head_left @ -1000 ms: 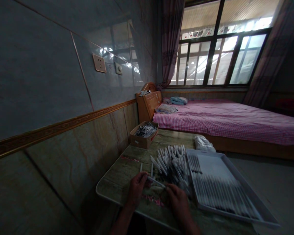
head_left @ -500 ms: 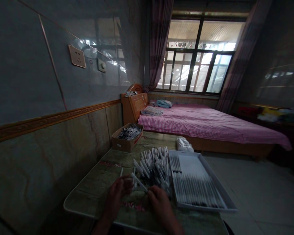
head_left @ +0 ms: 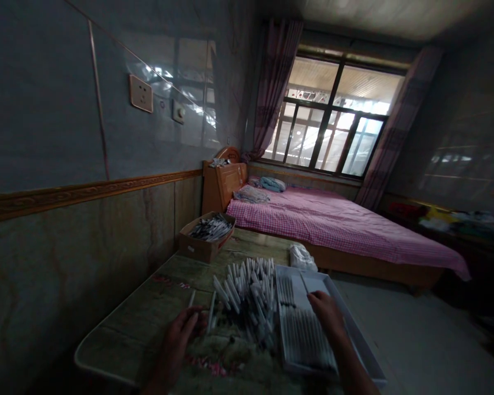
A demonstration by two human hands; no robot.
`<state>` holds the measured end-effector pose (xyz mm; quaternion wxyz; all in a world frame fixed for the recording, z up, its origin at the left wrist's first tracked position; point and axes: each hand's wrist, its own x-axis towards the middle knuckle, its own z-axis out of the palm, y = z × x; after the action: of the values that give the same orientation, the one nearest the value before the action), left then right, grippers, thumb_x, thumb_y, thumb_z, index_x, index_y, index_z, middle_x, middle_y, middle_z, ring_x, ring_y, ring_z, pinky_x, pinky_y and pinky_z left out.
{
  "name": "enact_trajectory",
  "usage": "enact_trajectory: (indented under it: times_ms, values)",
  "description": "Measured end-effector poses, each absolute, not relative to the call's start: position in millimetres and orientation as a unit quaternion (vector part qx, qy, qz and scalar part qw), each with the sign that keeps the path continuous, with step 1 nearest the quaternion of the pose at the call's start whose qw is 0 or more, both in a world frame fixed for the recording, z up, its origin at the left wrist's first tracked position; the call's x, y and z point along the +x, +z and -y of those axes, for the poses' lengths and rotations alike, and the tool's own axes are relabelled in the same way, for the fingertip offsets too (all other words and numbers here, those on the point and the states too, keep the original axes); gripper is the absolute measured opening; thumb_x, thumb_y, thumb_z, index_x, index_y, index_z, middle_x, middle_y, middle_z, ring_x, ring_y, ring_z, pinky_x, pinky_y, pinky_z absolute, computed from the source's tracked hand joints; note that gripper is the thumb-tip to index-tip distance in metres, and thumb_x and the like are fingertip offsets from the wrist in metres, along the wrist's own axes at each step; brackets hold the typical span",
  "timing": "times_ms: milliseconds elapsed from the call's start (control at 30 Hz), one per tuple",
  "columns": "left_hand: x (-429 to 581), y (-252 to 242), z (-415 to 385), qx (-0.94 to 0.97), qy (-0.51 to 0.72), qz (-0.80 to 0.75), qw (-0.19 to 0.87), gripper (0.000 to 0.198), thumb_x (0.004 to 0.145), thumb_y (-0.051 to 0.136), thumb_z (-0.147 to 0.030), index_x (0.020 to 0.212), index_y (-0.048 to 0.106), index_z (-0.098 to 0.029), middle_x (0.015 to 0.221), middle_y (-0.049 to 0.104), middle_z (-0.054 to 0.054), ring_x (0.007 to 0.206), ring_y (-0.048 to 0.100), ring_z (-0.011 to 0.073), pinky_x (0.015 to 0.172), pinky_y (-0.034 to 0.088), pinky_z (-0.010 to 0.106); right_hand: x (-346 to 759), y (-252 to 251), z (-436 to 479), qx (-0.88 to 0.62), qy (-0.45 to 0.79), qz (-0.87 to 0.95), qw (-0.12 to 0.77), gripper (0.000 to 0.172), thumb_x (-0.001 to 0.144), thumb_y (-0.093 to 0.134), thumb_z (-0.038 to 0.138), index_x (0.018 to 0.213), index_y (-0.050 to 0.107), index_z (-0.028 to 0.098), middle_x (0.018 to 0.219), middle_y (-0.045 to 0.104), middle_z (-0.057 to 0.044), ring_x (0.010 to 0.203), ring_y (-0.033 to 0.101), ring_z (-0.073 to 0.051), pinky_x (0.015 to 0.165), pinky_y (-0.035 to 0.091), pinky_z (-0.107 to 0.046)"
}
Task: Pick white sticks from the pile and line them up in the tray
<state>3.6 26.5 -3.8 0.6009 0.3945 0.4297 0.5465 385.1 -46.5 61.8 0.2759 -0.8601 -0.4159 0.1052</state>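
Note:
My right hand (head_left: 326,311) is over the white tray (head_left: 280,329), its fingers pinching a slim pen (head_left: 304,282) above the bare upper part. Below and to the left, rows of pens (head_left: 307,334) lie side by side in the tray. A big heap of white-barrelled pens (head_left: 251,285) is piled on the table left of the tray. My left hand (head_left: 185,323) rests low at the table's left, fingers curled; what they hold, if anything, is hidden. One white pen (head_left: 192,298) shows just beyond its fingers, and another pen (head_left: 211,311) is beside them.
A cardboard box (head_left: 200,249) full of pens stands at the table's far left corner, near the wall. A white plastic bag (head_left: 302,258) lies behind the tray. Past the table (head_left: 135,323) is a bed (head_left: 333,225) with a pink checked cover.
My right hand has moved from in front of the heap, where it held a pen near my left hand, rightward over the tray. The view has tilted up a little.

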Motion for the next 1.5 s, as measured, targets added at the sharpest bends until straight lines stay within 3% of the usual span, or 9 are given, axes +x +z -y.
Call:
enact_trajectory:
  times_ms: [167,367,633,1000,1133,1233,1300,1400,1500]
  values:
    - [3.5,-6.4,-29.5,0.396,0.541,-0.435,0.602,0.048,0.052,0.084,-0.053,0.085,0.072,-0.02,0.074,0.077,0.003,0.068,0.072,0.0229,0.062,0.059,0.03,386.2,62.0,30.0,-0.899,0.103,0.385,0.181,0.039,0.083,0.043,0.035,0.096,0.075,0.018,0.1,0.075,-0.016,0.097,0.07,-0.031,0.071,0.047,-0.034]
    - [3.9,-1.8,-27.6,0.416,0.544,-0.435,0.585,0.045,0.055,0.082,-0.051,0.083,0.072,-0.018,0.072,0.076,0.003,0.067,0.07,0.0218,0.061,0.058,0.029,378.6,57.2,10.5,-0.907,0.096,0.391,0.12,0.038,0.085,0.041,0.032,0.093,0.075,0.019,0.104,0.075,-0.016,0.1,0.07,-0.03,0.073,0.048,-0.035]
    - [4.6,-2.4,-25.8,0.417,0.543,-0.421,0.595,0.038,0.06,0.08,-0.048,0.083,0.072,-0.019,0.074,0.076,0.003,0.068,0.07,0.0206,0.063,0.057,0.028,370.0,48.9,8.3,-0.892,0.085,0.435,0.092,0.045,0.092,0.035,0.043,0.104,0.073,0.023,0.11,0.074,-0.011,0.104,0.069,-0.026,0.074,0.047,-0.032]
    - [7.2,-7.2,-25.0,0.387,0.574,-0.396,0.603,0.034,0.061,0.077,-0.043,0.081,0.068,-0.018,0.07,0.072,0.002,0.062,0.066,0.0179,0.057,0.053,0.027,366.0,53.8,13.5,-0.869,0.066,0.487,0.062,0.041,0.093,0.036,0.033,0.113,0.069,0.022,0.118,0.07,-0.013,0.107,0.067,-0.028,0.077,0.047,-0.035]
    - [7.6,-3.7,-22.4,0.375,0.594,-0.407,0.585,0.031,0.062,0.075,-0.042,0.081,0.068,-0.018,0.07,0.071,0.002,0.061,0.065,0.0178,0.055,0.051,0.027,341.7,66.3,19.4,-0.836,0.034,0.512,0.195,0.044,0.092,0.035,0.035,0.121,0.064,0.021,0.124,0.067,-0.011,0.109,0.065,-0.025,0.083,0.048,-0.032]
    - [10.3,-4.1,-22.8,0.391,0.602,-0.427,0.551,0.028,0.063,0.072,-0.04,0.08,0.067,-0.019,0.069,0.071,0.002,0.062,0.065,0.0191,0.056,0.051,0.028,294.0,64.6,36.0,-0.759,0.062,0.549,0.345,0.042,0.09,0.039,0.039,0.116,0.067,0.022,0.115,0.071,-0.008,0.092,0.07,-0.021,0.079,0.051,-0.029]
    - [14.3,-4.5,-26.2,0.425,0.59,-0.446,0.522,0.023,0.065,0.07,-0.037,0.079,0.067,-0.019,0.068,0.07,0.003,0.061,0.066,0.0202,0.056,0.051,0.029,253.9,51.8,50.0,-0.721,0.096,0.572,0.379,0.04,0.088,0.042,0.041,0.112,0.069,0.024,0.107,0.073,-0.006,0.085,0.07,-0.021,0.075,0.052,-0.028]
    - [22.2,0.9,-37.3,0.519,0.551,-0.478,0.447,0.01,0.072,0.063,-0.026,0.078,0.068,-0.02,0.073,0.072,0.004,0.071,0.068,0.0225,0.065,0.052,0.031,201.4,19.6,66.3,-0.664,0.146,0.606,0.413,0.035,0.086,0.044,0.032,0.106,0.071,0.024,0.108,0.073,-0.007,0.095,0.07,-0.021,0.082,0.053,-0.028]
    - [29.7,15.5,-53.1,0.673,0.458,-0.491,0.311,0.023,0.077,0.055,-0.009,0.086,0.071,-0.021,0.092,0.074,0.007,0.092,0.068,0.0227,0.085,0.05,0.034,175.5,-10.4,71.4,-0.643,0.176,0.606,0.433,0.033,0.084,0.045,0.029,0.104,0.072,0.022,0.106,0.073,-0.008,0.095,0.07,-0.021,0.082,0.054,-0.028]
